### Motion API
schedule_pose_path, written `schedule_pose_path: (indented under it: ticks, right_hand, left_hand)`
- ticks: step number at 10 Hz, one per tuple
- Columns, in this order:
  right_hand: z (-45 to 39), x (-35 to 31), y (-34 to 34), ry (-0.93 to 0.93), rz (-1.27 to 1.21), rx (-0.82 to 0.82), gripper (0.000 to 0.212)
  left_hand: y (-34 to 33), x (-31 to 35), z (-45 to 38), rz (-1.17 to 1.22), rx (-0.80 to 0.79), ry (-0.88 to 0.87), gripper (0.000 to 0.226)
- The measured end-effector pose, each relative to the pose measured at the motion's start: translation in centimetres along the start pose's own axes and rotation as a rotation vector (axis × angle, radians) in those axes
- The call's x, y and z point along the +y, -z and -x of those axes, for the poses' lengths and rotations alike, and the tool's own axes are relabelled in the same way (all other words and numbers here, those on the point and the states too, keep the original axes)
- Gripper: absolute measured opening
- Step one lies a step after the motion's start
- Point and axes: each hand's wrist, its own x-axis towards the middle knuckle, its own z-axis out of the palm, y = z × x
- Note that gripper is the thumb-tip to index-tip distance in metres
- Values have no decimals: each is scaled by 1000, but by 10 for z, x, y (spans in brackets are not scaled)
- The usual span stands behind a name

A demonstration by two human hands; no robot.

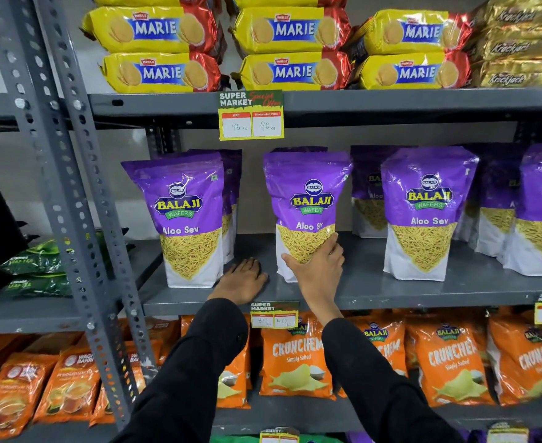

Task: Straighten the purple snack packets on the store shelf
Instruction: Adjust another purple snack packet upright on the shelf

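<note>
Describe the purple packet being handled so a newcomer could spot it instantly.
Find the grey middle shelf, under the yellow Marie biscuit packs and the hanging price tag. The Balaji Aloo Sev packet stands almost directly below that tag, second from the left in the front row. It alone has the right hand cupping its lower front.

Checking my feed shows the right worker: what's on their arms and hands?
Both arms wear long black fabric sleeves reaching the wrists. The left hand and right hand are bare: no gloves, rings, watch or bracelets visible. The sleeves show no logos or markings.
</note>
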Motion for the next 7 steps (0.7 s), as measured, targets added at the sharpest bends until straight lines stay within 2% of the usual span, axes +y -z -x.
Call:
schedule_pose_path:
  ticks: [4,5,6,7]
  right_hand:
    - [1,2,4,8,2,-13,128]
    - [11,4,8,36,3,0,135]
    - [38,15,32,140,-42,3,124]
    - [117,75,69,215,-179,-26,94]
  left_hand:
    - [8,7,6,21,-29,32,60]
    - [7,6,6,44,-20,41,62]
    - [4,3,4,119,28,65,67]
    - [2,3,10,163,204,61,67]
